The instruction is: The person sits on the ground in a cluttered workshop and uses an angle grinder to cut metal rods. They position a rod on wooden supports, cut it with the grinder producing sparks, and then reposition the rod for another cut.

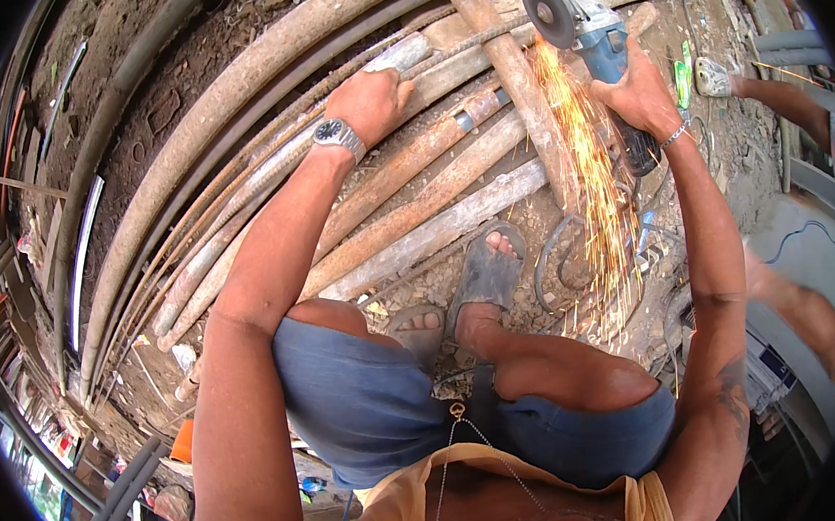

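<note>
My right hand [637, 98] grips an angle grinder [604, 52] with a blue-grey body and a dark round disc [548, 12]. The disc meets the end of a thin ribbed steel rod [480, 39], and orange sparks [582, 191] stream from there toward the ground near my feet. My left hand [368, 106], a watch on its wrist, is closed over that rod. Beside its knuckles a pale pipe [401, 54] shows. Under the rod, a rusty pipe [519, 89] lies crosswise over several others. The fingertips of my left hand are hidden.
Several long rusty pipes [402, 182] lie side by side before me. My sandalled foot [486, 270] is close to the sparks. Cable [544, 266] loops nearby on the dirt. At the right, another person's arm [784, 99] and leg [799, 316] show.
</note>
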`<action>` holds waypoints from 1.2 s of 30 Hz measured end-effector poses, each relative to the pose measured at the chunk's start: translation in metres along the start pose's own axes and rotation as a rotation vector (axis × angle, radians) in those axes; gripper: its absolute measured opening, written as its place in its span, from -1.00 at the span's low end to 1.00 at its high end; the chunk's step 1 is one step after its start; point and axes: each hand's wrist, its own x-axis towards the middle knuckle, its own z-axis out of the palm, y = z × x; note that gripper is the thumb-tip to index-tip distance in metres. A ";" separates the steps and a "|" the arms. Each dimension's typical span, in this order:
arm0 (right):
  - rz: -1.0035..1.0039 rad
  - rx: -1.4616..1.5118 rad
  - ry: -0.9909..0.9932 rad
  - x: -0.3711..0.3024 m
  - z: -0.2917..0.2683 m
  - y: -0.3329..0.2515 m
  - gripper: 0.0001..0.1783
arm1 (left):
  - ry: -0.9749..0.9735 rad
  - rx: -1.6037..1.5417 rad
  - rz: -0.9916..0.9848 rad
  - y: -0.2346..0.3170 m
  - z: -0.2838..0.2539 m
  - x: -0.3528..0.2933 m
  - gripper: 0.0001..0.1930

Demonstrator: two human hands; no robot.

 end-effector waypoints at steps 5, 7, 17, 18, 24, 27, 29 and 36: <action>-0.058 0.002 0.048 -0.002 -0.002 0.001 -0.24 | 0.008 0.004 -0.007 -0.002 0.001 0.005 -0.57; -0.044 -0.012 0.025 -0.002 -0.003 0.001 -0.24 | 0.007 0.006 -0.014 -0.002 0.002 0.006 -0.57; -0.061 -0.051 0.003 -0.005 -0.005 0.008 -0.24 | 0.026 -0.022 0.008 -0.002 0.000 0.002 -0.59; -0.072 -0.044 0.019 -0.005 -0.004 0.010 -0.23 | 0.022 -0.022 0.009 -0.002 -0.001 0.002 -0.59; -0.008 0.013 -0.049 -0.004 -0.001 0.016 -0.24 | 0.003 -0.026 -0.003 -0.002 -0.001 0.003 -0.57; 0.003 -0.003 -0.049 -0.004 -0.003 0.016 -0.23 | 0.024 -0.031 0.018 -0.003 0.001 0.003 -0.57; -0.028 0.062 -0.036 -0.005 -0.003 0.014 -0.23 | 0.035 -0.039 0.026 -0.005 0.002 0.003 -0.58; 0.016 0.046 -0.063 -0.004 -0.002 0.013 -0.22 | 0.055 -0.009 0.016 -0.006 0.004 0.004 -0.59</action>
